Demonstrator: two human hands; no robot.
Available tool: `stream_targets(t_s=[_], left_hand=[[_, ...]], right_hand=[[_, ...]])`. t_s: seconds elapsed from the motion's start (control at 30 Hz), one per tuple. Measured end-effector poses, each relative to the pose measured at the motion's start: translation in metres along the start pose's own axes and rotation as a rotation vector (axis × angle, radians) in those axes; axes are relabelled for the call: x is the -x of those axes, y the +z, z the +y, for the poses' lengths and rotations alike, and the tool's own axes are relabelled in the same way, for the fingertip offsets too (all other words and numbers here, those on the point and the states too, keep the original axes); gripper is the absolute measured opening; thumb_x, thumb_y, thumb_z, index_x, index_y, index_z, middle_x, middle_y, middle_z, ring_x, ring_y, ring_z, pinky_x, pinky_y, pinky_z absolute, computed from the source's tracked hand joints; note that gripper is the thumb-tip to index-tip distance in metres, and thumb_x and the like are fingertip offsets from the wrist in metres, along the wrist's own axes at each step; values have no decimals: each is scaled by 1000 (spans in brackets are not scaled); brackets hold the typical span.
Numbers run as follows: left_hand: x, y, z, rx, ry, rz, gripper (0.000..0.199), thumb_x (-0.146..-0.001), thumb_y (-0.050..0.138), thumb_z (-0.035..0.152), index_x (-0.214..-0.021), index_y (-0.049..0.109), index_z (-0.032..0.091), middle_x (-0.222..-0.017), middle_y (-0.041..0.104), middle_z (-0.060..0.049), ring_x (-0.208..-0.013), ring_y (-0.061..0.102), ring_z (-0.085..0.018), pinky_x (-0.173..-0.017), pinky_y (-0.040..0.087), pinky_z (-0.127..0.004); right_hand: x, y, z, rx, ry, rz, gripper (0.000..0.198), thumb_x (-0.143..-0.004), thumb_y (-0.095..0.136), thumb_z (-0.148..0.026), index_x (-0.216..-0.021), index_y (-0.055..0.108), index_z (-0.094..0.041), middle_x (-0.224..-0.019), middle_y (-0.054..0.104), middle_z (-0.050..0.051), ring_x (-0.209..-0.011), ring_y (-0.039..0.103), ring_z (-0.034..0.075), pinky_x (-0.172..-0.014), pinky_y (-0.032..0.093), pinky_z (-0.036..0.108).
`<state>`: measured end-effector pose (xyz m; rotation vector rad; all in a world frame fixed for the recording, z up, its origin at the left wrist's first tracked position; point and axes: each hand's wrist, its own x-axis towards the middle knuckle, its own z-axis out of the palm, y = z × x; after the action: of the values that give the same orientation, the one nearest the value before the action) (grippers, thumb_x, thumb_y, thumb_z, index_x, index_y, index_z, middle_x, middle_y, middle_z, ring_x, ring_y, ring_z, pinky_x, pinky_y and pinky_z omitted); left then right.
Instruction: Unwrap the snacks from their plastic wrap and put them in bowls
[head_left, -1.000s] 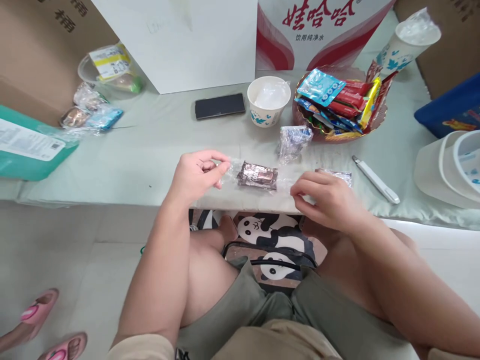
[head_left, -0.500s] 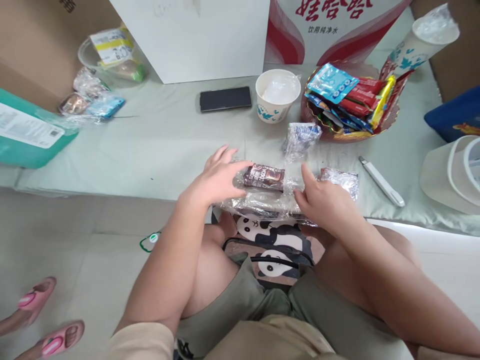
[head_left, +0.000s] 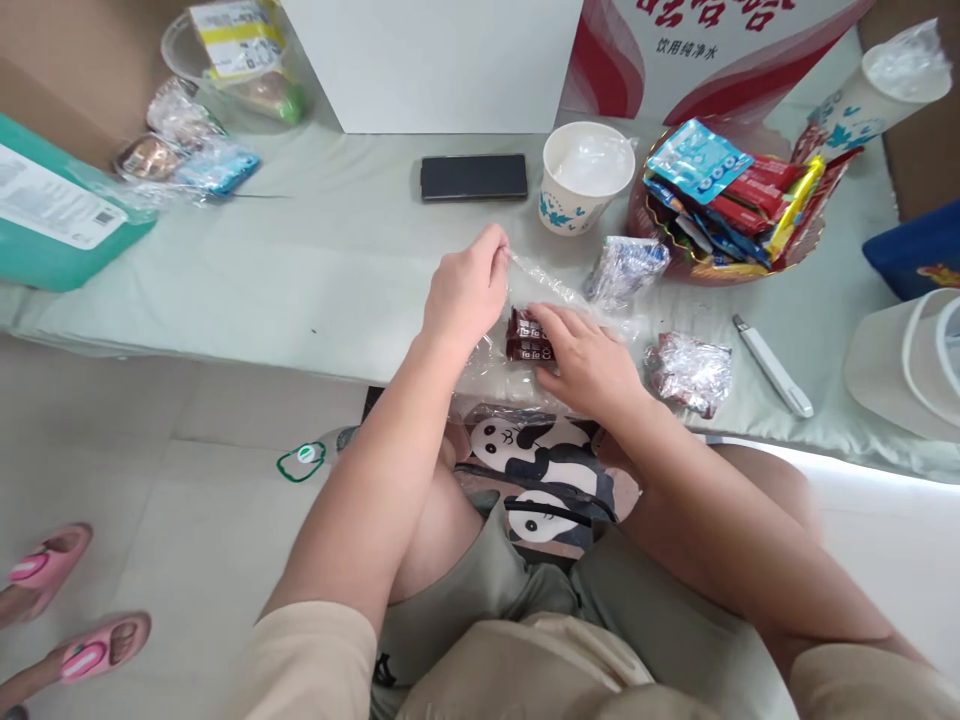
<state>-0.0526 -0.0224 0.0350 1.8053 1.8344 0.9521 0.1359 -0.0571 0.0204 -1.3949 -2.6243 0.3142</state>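
My left hand (head_left: 471, 285) pinches the far edge of a sheet of clear plastic wrap (head_left: 551, 278) and lifts it off the table. The brown cocoa snack packets (head_left: 529, 338) lie on the wrap near the table edge. Over their right end is my right hand (head_left: 592, 365), its fingers along the far side and the thumb on the near side, hiding part of them. Just beyond that hand sits a blue-and-white bundle (head_left: 628, 270) in clear wrap. To its right lies a brown-red wrapped bundle (head_left: 690, 372).
A white utility knife (head_left: 772, 367) lies at the right. Behind stand a paper cup (head_left: 585, 180), a phone (head_left: 474, 177) and a gold-rimmed bowl (head_left: 806, 245) of snack packets. White plastic tubs (head_left: 885, 365) are far right. Another person's pink slippers (head_left: 105, 650) show on the floor.
My left hand has gone from open beside the packets to pinching and raising the wrap's far edge. My right hand has moved left onto the packets. The view has shifted slightly.
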Motion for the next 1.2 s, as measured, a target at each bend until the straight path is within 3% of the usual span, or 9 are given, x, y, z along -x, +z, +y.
stream_targets(t_s=[0.07, 0.17, 0.4, 0.53, 0.73, 0.87, 1.0, 1.1, 1.2], left_hand=[[-3, 1, 0, -31, -7, 24, 17, -103, 50, 26, -102, 67, 26, -71, 65, -2, -82, 67, -21, -77, 46, -31], [-6, -1, 1, -60, -38, 33, 19, -103, 49, 26, -104, 68, 26, -70, 65, -2, -83, 68, -22, -77, 47, -31], [-9, -9, -8, -115, -90, 51, 20, -102, 47, 25, -102, 67, 25, -71, 67, -2, -76, 68, -22, -76, 46, -32], [-12, -3, -24, -84, -96, 55, 16, -100, 49, 27, -96, 64, 25, -68, 69, 0, -70, 66, -21, -70, 44, -31], [-22, 10, -22, 20, 19, 20, 20, -100, 44, 35, -97, 62, 24, -69, 70, -1, -67, 66, -19, -68, 44, -29], [-28, 17, -14, 99, 99, -106, 20, -97, 46, 35, -94, 62, 24, -67, 69, 1, -65, 65, -18, -67, 43, -28], [-29, 19, -8, 152, 137, -151, 19, -98, 47, 35, -93, 62, 25, -69, 69, 1, -64, 63, -17, -65, 41, -28], [-27, 18, -5, 197, 142, -142, 16, -96, 48, 31, -90, 61, 25, -66, 66, 2, -61, 60, -16, -63, 40, -28], [-25, 16, -4, 269, 105, -133, 15, -95, 50, 31, -87, 61, 25, -64, 65, 3, -57, 56, -14, -62, 41, -28]], right_hand=[[-3, -2, 3, 37, 51, -61, 71, -81, 63, -22, -150, 47, -19, -133, 65, 18, -119, 62, 38, -89, 55, 52], [-2, -3, 6, 38, 85, -86, 51, -79, 63, -22, -130, 58, -19, -120, 63, 17, -108, 62, 36, -76, 53, 45], [21, -14, 17, -233, 69, 32, 45, -83, 62, -27, -126, 54, -19, -115, 69, 15, -101, 68, 32, -78, 56, 44], [34, -23, 26, -469, 134, 222, 49, -82, 68, -31, -128, 53, -24, -110, 74, 9, -92, 72, 27, -79, 58, 42], [53, -31, 36, -805, 36, 682, 45, -87, 71, -38, -124, 49, -28, -123, 69, 9, -109, 72, 27, -88, 60, 45], [49, -54, 52, -521, 188, 801, 42, -88, 69, -38, -122, 47, -28, -115, 67, 10, -100, 70, 28, -85, 58, 48], [3, -96, 108, -87, 430, 665, 54, -87, 68, -42, -132, 47, -24, -119, 66, 17, -109, 66, 36, -94, 53, 59], [-29, -120, 149, 92, 384, 497, 69, -82, 73, -48, -141, 48, -22, -141, 59, 21, -133, 55, 44, -107, 44, 67], [-26, -120, 150, 118, 345, 474, 63, -84, 70, -46, -139, 53, -20, -147, 57, 22, -142, 49, 43, -114, 41, 66]])
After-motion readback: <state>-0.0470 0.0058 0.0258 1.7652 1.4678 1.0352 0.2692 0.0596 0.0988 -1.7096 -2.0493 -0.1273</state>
